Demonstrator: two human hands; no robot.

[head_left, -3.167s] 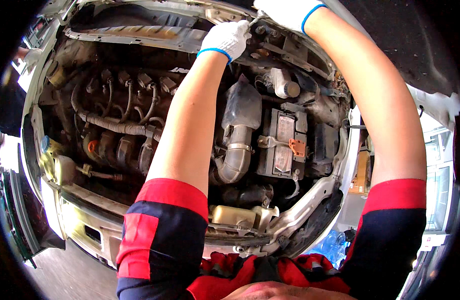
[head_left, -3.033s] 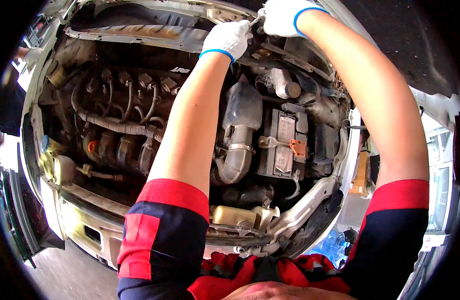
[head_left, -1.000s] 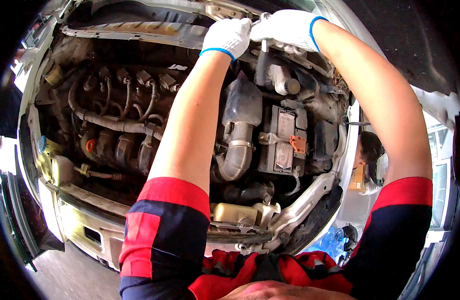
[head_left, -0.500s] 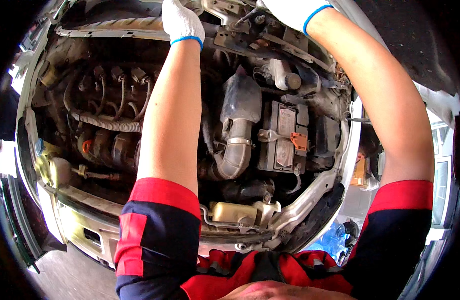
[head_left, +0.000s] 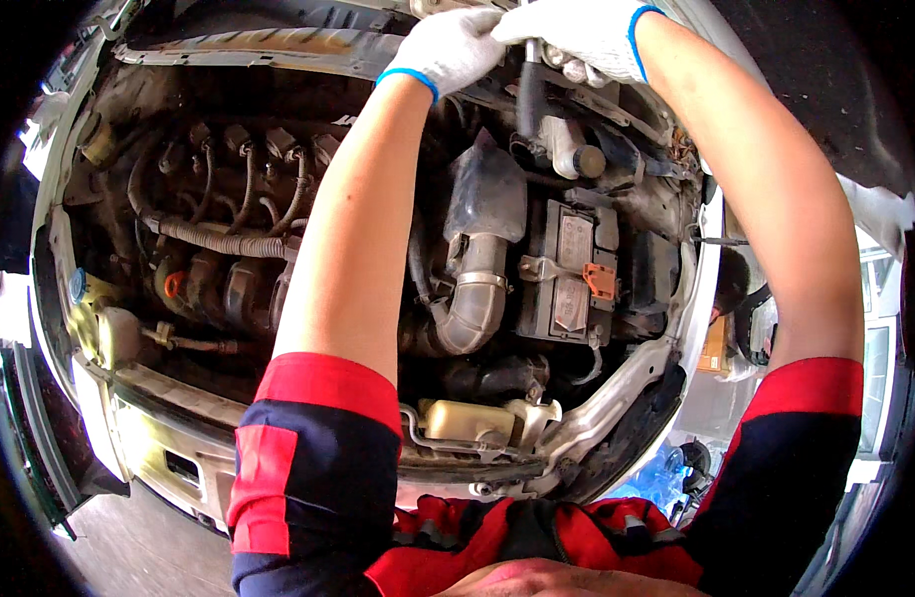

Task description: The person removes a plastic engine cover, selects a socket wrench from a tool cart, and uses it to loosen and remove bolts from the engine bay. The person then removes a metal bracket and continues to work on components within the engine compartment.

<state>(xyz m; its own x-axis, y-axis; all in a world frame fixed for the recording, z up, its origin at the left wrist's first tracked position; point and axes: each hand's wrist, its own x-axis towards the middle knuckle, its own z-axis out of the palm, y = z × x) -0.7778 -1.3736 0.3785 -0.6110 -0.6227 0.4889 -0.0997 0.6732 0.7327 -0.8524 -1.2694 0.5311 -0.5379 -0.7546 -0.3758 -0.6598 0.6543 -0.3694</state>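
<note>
Both my hands wear white knit gloves with blue cuffs and meet at the far edge of the engine bay. My right hand [head_left: 575, 32] is closed around a black-handled tool [head_left: 530, 99]. Its bright metal shank runs up into the glove, and its handle points down toward me; the working end is hidden. My left hand [head_left: 453, 48] is closed, its fingertips against the right hand near the top of the tool. What those fingers hold, if anything, is hidden. Beneath the hands are dark metal brackets [head_left: 617, 111] at the cowl.
Below lie a black air intake box [head_left: 485, 194] with a ribbed duct [head_left: 477, 308], a battery [head_left: 569, 269] with an orange terminal cover [head_left: 599, 281], and a capped reservoir [head_left: 575, 154]. Ignition wiring [head_left: 219, 242] fills the left. The car's front panel [head_left: 169, 448] borders the near side.
My left hand has moved right and toward me, and now meets the right hand. The right hand has shifted slightly right, and the tool's black handle now hangs toward me.
</note>
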